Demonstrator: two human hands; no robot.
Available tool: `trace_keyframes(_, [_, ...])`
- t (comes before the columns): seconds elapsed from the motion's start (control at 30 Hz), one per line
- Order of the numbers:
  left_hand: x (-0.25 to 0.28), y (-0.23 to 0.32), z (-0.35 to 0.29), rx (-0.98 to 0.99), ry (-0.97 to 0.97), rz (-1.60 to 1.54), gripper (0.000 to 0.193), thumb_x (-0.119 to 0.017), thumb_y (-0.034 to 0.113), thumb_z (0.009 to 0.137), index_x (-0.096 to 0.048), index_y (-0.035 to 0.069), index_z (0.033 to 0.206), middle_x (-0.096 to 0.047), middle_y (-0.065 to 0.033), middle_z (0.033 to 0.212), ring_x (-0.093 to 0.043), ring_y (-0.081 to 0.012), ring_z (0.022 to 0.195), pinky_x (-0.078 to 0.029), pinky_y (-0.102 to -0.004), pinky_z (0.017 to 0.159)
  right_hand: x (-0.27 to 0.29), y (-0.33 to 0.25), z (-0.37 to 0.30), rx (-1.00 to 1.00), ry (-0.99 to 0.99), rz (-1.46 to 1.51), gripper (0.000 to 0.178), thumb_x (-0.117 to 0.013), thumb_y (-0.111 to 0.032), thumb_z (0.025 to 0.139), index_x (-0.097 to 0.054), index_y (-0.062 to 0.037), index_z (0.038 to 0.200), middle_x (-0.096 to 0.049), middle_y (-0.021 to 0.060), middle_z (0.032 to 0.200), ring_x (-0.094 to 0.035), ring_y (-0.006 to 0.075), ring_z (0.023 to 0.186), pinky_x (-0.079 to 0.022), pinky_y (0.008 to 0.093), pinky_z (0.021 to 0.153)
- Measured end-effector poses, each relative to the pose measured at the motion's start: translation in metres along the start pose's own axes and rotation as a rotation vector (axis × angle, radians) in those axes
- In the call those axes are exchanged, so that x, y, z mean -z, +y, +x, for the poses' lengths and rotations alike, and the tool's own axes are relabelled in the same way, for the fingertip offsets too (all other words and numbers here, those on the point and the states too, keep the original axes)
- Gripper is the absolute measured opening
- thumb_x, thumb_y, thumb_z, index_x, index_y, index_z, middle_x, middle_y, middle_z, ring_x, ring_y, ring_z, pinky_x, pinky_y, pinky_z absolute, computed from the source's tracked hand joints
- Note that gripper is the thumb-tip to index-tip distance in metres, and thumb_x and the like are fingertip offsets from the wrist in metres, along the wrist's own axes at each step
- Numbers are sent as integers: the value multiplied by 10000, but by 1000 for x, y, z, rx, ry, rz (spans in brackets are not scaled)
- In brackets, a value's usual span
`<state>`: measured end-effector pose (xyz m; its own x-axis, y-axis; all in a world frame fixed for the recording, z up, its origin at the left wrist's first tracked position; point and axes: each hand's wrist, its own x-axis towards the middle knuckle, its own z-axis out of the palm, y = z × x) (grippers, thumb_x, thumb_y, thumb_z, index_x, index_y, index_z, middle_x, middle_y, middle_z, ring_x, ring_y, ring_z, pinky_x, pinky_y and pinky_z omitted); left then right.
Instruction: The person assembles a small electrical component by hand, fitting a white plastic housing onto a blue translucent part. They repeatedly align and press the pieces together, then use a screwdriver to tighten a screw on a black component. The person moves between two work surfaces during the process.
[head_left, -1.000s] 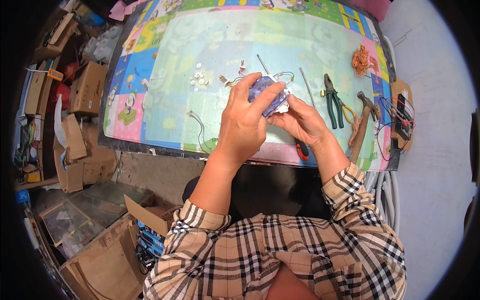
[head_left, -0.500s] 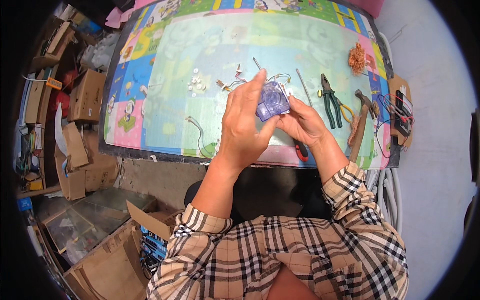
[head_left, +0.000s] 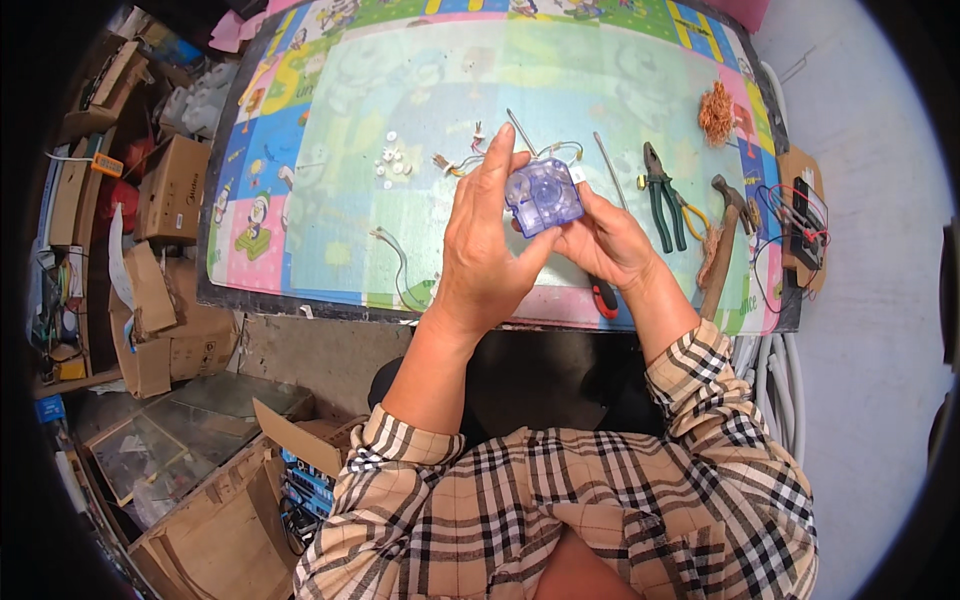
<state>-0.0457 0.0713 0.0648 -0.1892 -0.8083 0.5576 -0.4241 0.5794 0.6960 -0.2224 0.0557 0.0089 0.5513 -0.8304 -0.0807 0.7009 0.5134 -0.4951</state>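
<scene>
Above the near part of the table I hold a translucent purple plastic case [head_left: 545, 196], with round and boxy shapes showing through its face. My right hand [head_left: 612, 238] grips it from the right and below. My left hand [head_left: 482, 245] has its thumb against the lower edge and its fingers along the left side, the index finger stretched up. Thin wires [head_left: 560, 152] show just beyond the case; whether they join it is hidden. Past my left fingers lie wire ends with connectors [head_left: 450, 166], and a screwdriver shaft [head_left: 520, 131] juts out.
Small white round parts [head_left: 392, 160] and a loose cable [head_left: 400, 270] lie to the left. On the right are a long screwdriver [head_left: 609, 170], green-handled pliers [head_left: 660, 205], a hammer [head_left: 722, 245], a copper wire bundle [head_left: 715, 115] and a multimeter [head_left: 805, 225]. Cardboard boxes [head_left: 172, 190] stand beyond the table's left edge.
The case has turned in my hands, so its face shows more fully and sits slightly further left. My left fingers have shifted a little to the left and up.
</scene>
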Motion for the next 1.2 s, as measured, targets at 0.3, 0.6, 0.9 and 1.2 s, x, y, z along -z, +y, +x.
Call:
trace_keyframes(0.3, [4,-4,3,125,-59,32,881,-775,-1,667,-380,63,1452,-599,-156,1217,-605,-283,1112,-489,-378,950,-3,-1,3,0,27,-26,451,-377,-254,1050,-398,56,1376,-504,181,1350,-517,292,1233,-420,462,1057])
trace_keyframes(0.6, [5,-9,0,110,-130,120,731,-757,-27,677,-459,16,1343,-575,-190,1200,-575,-354,1115,-473,-406,948,-2,4,4,66,96,-317,427,-432,-283,1038,-498,51,1294,-594,136,1206,-594,219,1065,-480,392,972])
trace_keyframes(0.9, [3,-13,0,91,-126,117,614,-757,-29,668,-533,6,1238,-582,-170,1200,-584,-330,1119,-480,-387,945,0,4,3,71,97,-415,451,-433,-327,1036,-525,41,1281,-619,112,1141,-593,190,1006,-481,368,959])
trace_keyframes(1.2, [3,-12,-1,101,-122,108,600,-748,-38,673,-518,-5,1227,-571,-189,1194,-575,-365,1112,-472,-395,945,0,3,2,87,65,-409,401,-420,-231,1025,-514,33,1312,-597,115,1189,-581,201,1049,-468,363,971])
